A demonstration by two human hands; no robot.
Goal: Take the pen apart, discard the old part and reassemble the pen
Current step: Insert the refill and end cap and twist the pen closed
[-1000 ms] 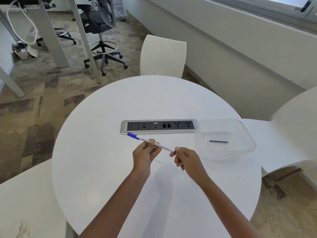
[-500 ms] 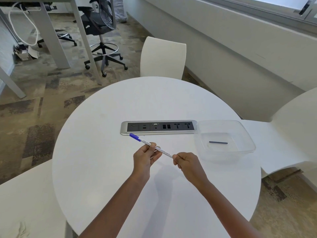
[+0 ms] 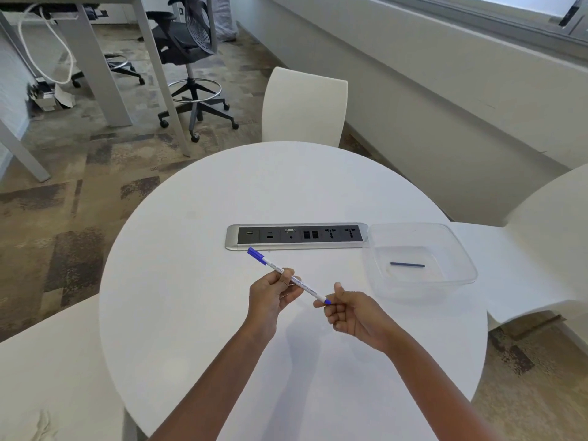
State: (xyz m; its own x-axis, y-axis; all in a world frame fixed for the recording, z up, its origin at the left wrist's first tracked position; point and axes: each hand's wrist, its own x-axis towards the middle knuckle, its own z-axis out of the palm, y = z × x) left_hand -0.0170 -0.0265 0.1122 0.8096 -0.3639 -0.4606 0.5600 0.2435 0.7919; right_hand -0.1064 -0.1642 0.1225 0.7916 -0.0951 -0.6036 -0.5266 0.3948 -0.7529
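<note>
pen mid-barrel is covered by left hand fingers; barrel print too small to read. Near blue end sits at right hand fingertips, can't tell if it's pinched or just touching. Both forearms cut off by the bottom edge. Dark stick in the clear tub: too small to identify. Socket strip port types not all legible. 2 white chairs: right one cut by the frame edge, far one partly behind the table.

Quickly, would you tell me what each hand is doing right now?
Left hand: closed on the barrel of the pen.
Right hand: fingertips pinching the pen's blue end plug; fingers loosely curled.
</note>
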